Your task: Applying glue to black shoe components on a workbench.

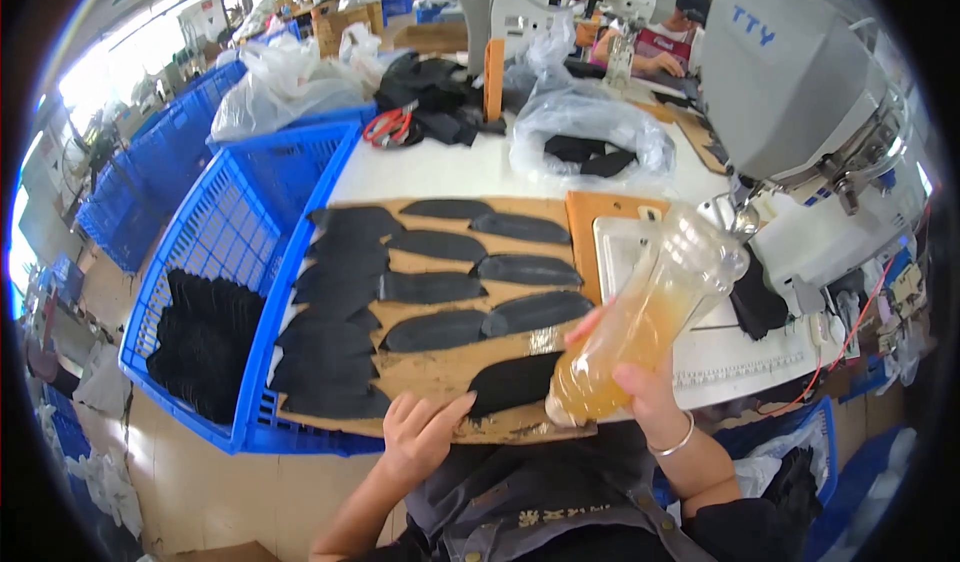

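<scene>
My right hand [645, 387] is wrapped round a clear plastic bottle [640, 327] of cloudy yellowish liquid. The bottle is tilted, its narrow end low over the right end of a black curved piece [515, 382]; whether it touches cannot be made out. At that piece's left tip, my left hand [420, 434] has curled fingers, with a fingertip and thumb on the edge. The piece lies on a brown cardboard sheet [420, 370]. Farther up the sheet are several similar black pieces [530, 270], and overlapping ones [335, 307] are layered along its left side.
Left of the sheet stands a blue crate [300, 202] with stacked black pieces [205, 347]. Red-handled scissors [390, 125] and a plastic bag [595, 122] lie farther back. A grey sewing machine [790, 72] overhangs the right. Another person [665, 47] works beyond the table.
</scene>
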`<act>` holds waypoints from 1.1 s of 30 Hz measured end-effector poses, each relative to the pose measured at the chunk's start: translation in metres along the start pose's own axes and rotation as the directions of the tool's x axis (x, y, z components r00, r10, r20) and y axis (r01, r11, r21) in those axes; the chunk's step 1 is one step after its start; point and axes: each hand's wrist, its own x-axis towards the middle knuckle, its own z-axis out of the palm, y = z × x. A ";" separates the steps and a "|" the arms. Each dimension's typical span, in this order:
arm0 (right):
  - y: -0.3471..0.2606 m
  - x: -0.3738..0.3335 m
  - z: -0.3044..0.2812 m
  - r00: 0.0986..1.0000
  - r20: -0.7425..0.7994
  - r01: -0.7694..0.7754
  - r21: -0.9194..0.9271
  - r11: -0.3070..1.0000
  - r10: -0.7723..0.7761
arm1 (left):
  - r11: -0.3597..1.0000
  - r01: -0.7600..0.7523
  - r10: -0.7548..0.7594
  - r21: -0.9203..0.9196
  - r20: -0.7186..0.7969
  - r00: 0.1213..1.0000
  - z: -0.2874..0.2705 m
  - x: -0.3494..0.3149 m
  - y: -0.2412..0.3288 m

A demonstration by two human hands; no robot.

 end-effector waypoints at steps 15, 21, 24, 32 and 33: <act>0.035 0.028 0.058 0.860 0.508 0.361 -0.538 0.762 -0.048 | 1.000 -0.020 0.019 -0.019 -0.043 0.999 0.006 -0.022 -0.005; 0.031 0.026 0.064 0.857 0.515 0.402 -0.670 0.625 0.000 | 0.997 -0.005 0.007 -0.073 0.022 1.000 0.012 -0.033 -0.007; 0.045 0.027 0.052 0.881 0.459 0.409 -0.622 0.668 -0.113 | 0.991 0.036 -0.036 -0.129 0.002 0.999 0.007 -0.022 -0.006; 0.013 -0.004 -0.021 0.974 0.149 0.227 -0.680 0.697 -0.172 | 1.000 0.019 -0.019 -0.017 -0.002 1.000 0.012 -0.021 -0.006; 0.003 -0.008 -0.028 0.978 0.096 0.191 -0.765 0.616 -0.185 | 1.000 0.010 -0.010 -0.016 0.004 1.000 0.012 -0.021 -0.008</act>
